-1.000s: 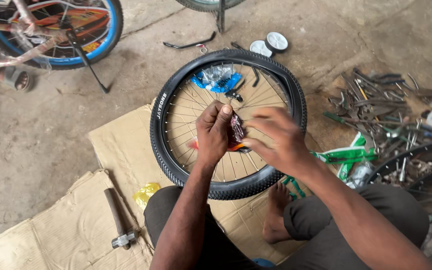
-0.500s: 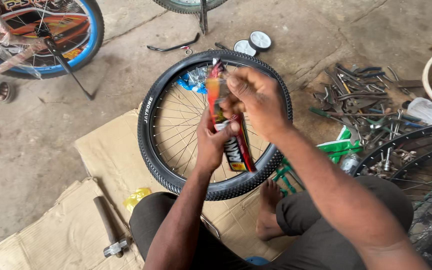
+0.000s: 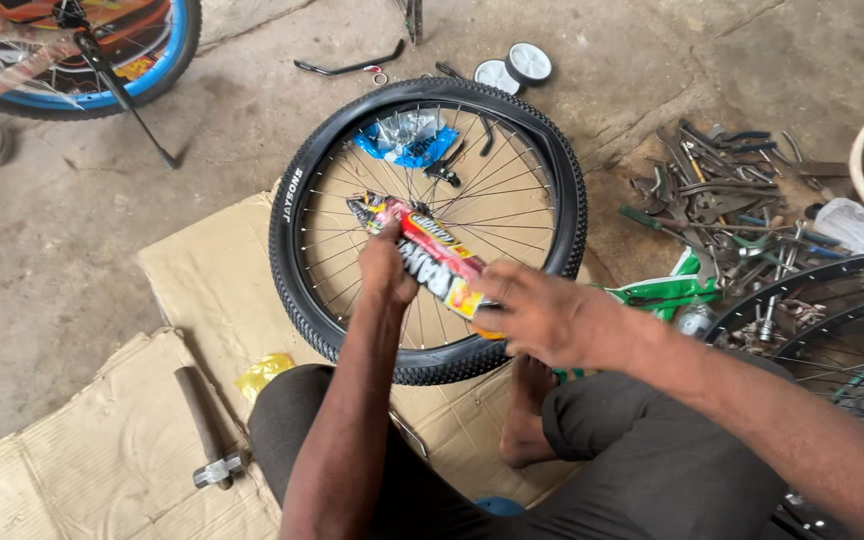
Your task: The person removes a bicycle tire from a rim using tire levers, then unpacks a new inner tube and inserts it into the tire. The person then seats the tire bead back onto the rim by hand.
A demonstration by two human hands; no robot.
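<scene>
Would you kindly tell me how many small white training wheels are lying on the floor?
2: both small white wheels lie side by side on the concrete just beyond the spoked wheel; others may be hidden.

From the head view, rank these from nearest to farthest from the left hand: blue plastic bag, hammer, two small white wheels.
From the left hand:
1. Blue plastic bag, inside the wheel rim, just beyond.
2. Hammer, on cardboard, lower left.
3. Two small white wheels, on the floor past the tire.

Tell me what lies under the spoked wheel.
Flattened cardboard lies under the bicycle wheel; through its spokes show a blue plastic bag and dark metal parts. Both hands and the colourful packet cover the hub.
</scene>
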